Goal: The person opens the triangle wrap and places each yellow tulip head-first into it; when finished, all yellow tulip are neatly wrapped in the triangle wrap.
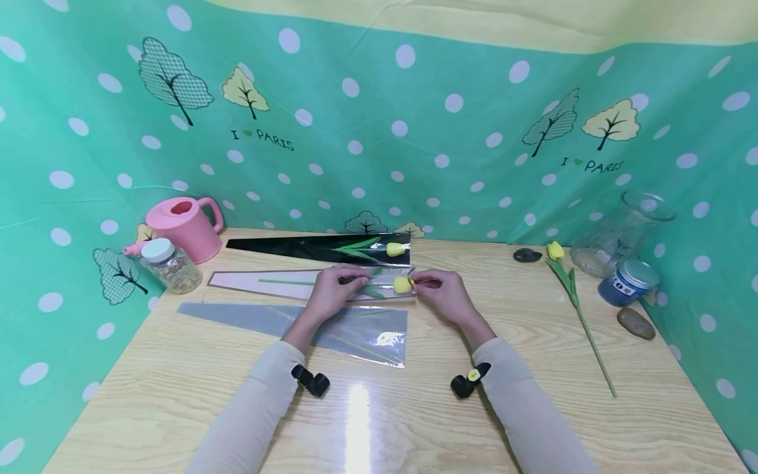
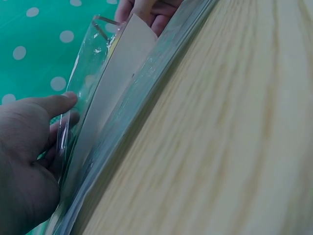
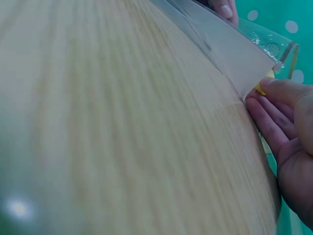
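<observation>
While the left hand [image 1: 333,289] pinches the sleeve [image 1: 284,279], right fingers [image 1: 424,282] grip its tulip [image 1: 403,284].

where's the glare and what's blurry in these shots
Head view: a bright streak of glare on the table near the front edge, edges bowed by the wide lens. Left wrist view: wood grain smeared, left hand soft. Right wrist view: table blurred, right hand sharper.

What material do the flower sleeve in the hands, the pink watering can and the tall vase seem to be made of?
The sleeve looks like thin clear plastic film over a pale, matte card-like backing; it glints and bends in the left wrist view. The left hand and right hand hold it. The watering can appears to be smooth moulded plastic with an even, opaque colour. The vase seems to be clear glass, though clear plastic is possible.
</observation>
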`<state>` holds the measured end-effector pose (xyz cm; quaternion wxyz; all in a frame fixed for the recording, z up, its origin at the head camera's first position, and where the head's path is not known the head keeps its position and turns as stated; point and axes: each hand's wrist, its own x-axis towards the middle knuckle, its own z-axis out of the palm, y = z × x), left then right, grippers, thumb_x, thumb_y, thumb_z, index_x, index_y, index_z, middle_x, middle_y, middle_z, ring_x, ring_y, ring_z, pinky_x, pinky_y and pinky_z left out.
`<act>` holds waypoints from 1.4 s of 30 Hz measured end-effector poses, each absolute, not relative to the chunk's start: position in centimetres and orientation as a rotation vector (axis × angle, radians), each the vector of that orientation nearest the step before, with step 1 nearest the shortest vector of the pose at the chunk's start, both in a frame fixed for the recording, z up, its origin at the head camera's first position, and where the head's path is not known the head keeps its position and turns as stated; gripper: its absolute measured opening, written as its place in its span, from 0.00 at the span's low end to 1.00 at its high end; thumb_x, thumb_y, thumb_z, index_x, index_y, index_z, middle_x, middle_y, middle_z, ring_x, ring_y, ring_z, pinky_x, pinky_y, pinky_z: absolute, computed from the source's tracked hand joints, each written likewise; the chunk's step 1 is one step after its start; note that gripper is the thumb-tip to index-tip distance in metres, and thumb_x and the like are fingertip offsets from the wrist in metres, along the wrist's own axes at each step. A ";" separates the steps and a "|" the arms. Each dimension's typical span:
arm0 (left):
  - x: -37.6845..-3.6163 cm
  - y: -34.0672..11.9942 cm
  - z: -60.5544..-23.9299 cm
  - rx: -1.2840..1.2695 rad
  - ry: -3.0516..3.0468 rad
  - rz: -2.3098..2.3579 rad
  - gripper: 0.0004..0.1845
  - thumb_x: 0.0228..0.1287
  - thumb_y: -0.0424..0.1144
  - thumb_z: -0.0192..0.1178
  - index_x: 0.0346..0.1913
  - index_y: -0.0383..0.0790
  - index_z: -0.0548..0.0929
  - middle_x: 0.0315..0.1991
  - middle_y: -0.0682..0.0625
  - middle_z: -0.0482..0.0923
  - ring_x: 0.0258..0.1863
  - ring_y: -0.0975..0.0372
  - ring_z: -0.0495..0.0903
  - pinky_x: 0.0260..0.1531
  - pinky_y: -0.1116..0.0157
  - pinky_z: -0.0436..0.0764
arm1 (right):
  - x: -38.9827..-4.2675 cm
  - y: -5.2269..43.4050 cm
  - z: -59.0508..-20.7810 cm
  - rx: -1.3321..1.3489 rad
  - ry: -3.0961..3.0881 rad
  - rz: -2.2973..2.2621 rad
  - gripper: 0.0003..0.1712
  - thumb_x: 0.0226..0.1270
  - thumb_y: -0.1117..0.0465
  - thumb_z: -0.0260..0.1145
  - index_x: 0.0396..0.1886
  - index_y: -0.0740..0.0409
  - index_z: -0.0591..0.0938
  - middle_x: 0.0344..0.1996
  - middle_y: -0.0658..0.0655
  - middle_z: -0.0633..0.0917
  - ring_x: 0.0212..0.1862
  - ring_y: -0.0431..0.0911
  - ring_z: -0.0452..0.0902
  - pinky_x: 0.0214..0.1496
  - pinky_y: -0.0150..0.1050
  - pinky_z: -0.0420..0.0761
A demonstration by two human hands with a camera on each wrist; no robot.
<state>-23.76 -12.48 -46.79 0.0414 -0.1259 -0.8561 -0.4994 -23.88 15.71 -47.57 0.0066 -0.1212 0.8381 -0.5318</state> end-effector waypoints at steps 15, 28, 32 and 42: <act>-23.8 -12.6 -46.7 -0.399 -2.594 -1.531 0.10 0.68 0.39 0.70 0.49 0.45 0.92 0.54 0.48 0.88 0.61 0.54 0.84 0.65 0.53 0.79 | -25.1 14.2 -47.5 -0.473 2.576 -1.697 0.12 0.61 0.68 0.76 0.45 0.65 0.90 0.44 0.64 0.91 0.46 0.54 0.90 0.49 0.31 0.88; -24.1 -12.9 -46.9 -0.389 -2.600 -1.491 0.08 0.67 0.40 0.71 0.47 0.47 0.93 0.53 0.49 0.89 0.59 0.55 0.84 0.65 0.53 0.80 | -22.1 16.7 -45.9 -0.252 2.686 -1.652 0.12 0.66 0.61 0.75 0.48 0.55 0.89 0.45 0.57 0.91 0.46 0.47 0.86 0.49 0.30 0.85; -24.3 -13.0 -46.8 -0.386 -2.605 -1.493 0.08 0.68 0.41 0.70 0.47 0.47 0.93 0.53 0.49 0.89 0.59 0.55 0.84 0.66 0.53 0.79 | -19.9 17.1 -45.4 -0.297 2.649 -1.666 0.14 0.67 0.62 0.74 0.51 0.58 0.88 0.44 0.59 0.90 0.44 0.46 0.85 0.47 0.28 0.85; -24.3 -13.2 -47.0 -0.359 -2.607 -1.499 0.08 0.68 0.40 0.70 0.47 0.47 0.93 0.53 0.48 0.88 0.60 0.54 0.84 0.67 0.53 0.78 | -15.7 14.8 -46.3 -0.561 2.628 -1.532 0.16 0.61 0.60 0.78 0.48 0.58 0.89 0.37 0.52 0.89 0.37 0.38 0.82 0.40 0.30 0.84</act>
